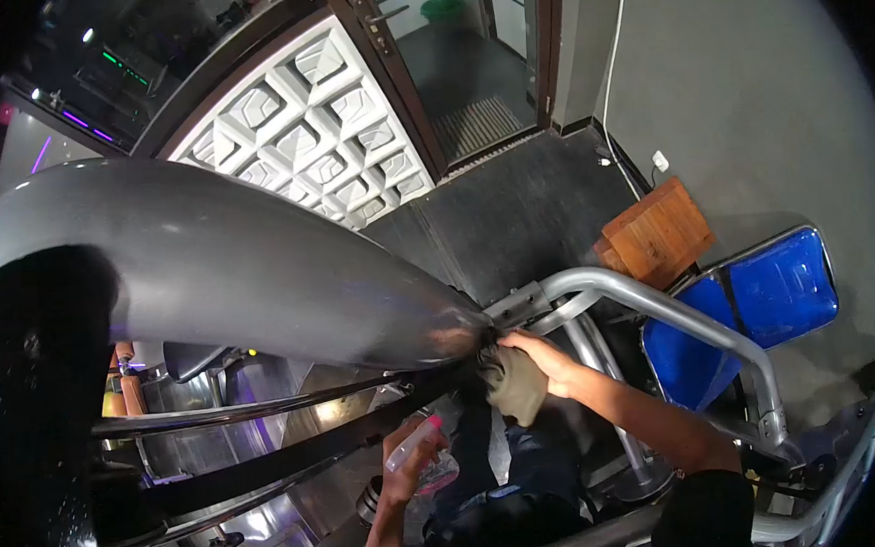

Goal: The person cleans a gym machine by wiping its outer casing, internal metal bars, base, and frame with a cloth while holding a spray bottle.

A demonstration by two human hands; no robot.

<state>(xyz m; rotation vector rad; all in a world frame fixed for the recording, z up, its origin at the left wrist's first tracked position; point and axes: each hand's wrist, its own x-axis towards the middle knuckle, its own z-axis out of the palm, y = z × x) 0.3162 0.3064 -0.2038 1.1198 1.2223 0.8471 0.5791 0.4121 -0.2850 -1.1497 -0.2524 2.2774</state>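
While the right hand (pixel 551 365) is pressing a crumpled, olive-grey cloth (pixel 515 387) near the narrow end of a large dark grey casing (pixel 257 264), its fingers are closing around the upper folds, and the soft fabric is hanging loosely below. The left hand (pixel 401 464) is gripping a clear plastic spray bottle (pixel 438 471) with a pinkish-red part at its head, and is holding it lower down, to the left of the cloth. The casing is showing a smooth, rounded, faintly glossy skin and is tapering towards the cloth, its bulk filling much of the left side. Long, straight black bars (pixel 299 462) are running below it, standing between the viewer and the metal equipment further left. Bent silver tubing (pixel 676 317), thick and satiny, is arching at the right, partly screening the blue chairs (pixel 784 287) with their shiny rims. Beyond it, a wooden stool (pixel 660 232) is showing warm-toned grain beside the plain grey wall (pixel 748 104). Further off, a white panel (pixel 299 132) is bearing raised, angular blocks next to a brown-framed glass door (pixel 465 61).
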